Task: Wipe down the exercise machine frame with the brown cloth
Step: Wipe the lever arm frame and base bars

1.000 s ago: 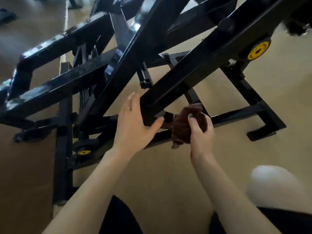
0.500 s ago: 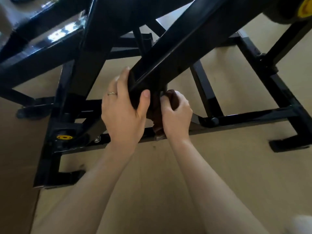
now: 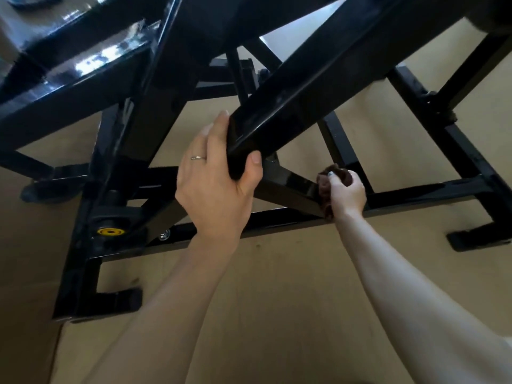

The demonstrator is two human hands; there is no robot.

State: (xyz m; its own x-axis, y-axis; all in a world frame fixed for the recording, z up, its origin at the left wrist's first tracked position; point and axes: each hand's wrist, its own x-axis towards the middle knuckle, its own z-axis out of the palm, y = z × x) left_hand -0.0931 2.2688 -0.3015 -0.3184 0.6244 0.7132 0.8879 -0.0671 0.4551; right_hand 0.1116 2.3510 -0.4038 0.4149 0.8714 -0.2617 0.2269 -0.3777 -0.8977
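Moved since half a second ago: right hand (image 3: pixel 347 194) and brown cloth (image 3: pixel 336 174) gone from right beside the left hand out toward 3 o'clock, now on a lower bar of the exercise machine frame (image 3: pixel 304 95). Left hand (image 3: pixel 214 187) kept on the end of the big slanted beam (image 3: pixel 279 112), with much the same grip.

Head view, left side: fingers laid up along the far face of the beam end, thumb (image 3: pixel 253 167) hooked under its near lower corner, palm wrapped round the end. Grasping, not clenched tight. Thin ring (image 3: pixel 198 157) on one finger. Forearm rising from 6 o'clock.

Head view, right side: fingers curled round the bunched cloth, a dark-painted fingernail showing on top. Cloth pressed against the glossy short diagonal bar (image 3: pixel 288 187), at its end near the long horizontal base rail (image 3: pixel 415 194). Most of the cloth hidden inside the grip, a fold hanging below by the wrist. Forearm coming in from 4 o'clock.

Elsewhere: yellow round cap (image 3: pixel 110 231) on the frame at 9 o'clock of the left wrist, a small bolt just beside it to the right. Tan floor (image 3: pixel 277 300) under all the black bars.
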